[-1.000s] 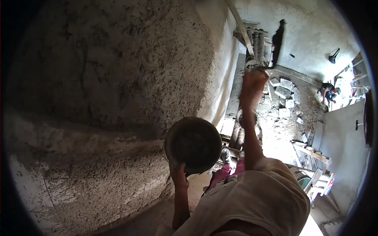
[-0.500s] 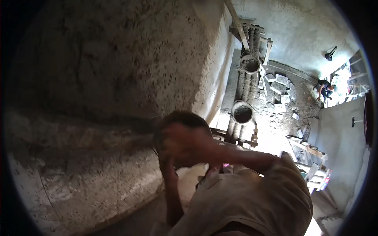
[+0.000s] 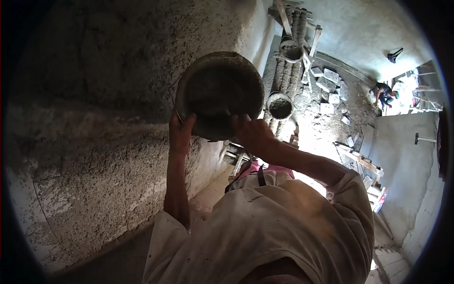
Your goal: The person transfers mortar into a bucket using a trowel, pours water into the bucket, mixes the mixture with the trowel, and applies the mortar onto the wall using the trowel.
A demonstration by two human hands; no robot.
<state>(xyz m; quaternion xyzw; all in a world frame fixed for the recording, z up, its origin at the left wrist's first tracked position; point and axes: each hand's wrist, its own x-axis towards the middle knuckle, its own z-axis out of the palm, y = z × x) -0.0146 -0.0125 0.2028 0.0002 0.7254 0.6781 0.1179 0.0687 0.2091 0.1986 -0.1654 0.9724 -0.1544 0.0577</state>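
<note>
A round, dirty bucket (image 3: 258, 90) is held up in front of my chest, beside the rough wall. Its inside is dark, and the contents are hard to make out. My left hand (image 3: 180, 134) is closed on its near left rim, the thumb over the edge. A thin wire-like line shows beside that hand, at the bucket's left side. My right hand (image 3: 255, 136) is at the near right rim, its fingers curled and reaching over the edge. A small pale spot shows by its fingertips. Whatever this hand grips is hidden in the shadow.
Patchy, rough wall (image 3: 118, 180) runs along my left. Below stand two more buckets, one nearer (image 3: 280, 107) and one farther (image 3: 291, 52), by long ridged boards (image 3: 286, 78). Pale blocks (image 3: 326, 85) lie on the floor. Another person (image 3: 385, 94) crouches far right, near timber pieces (image 3: 357, 158).
My right hand, blurred near the wall before, has come back right to the bucket's rim. The bucket has risen in view and its opening now shows. My left hand has moved up with it.
</note>
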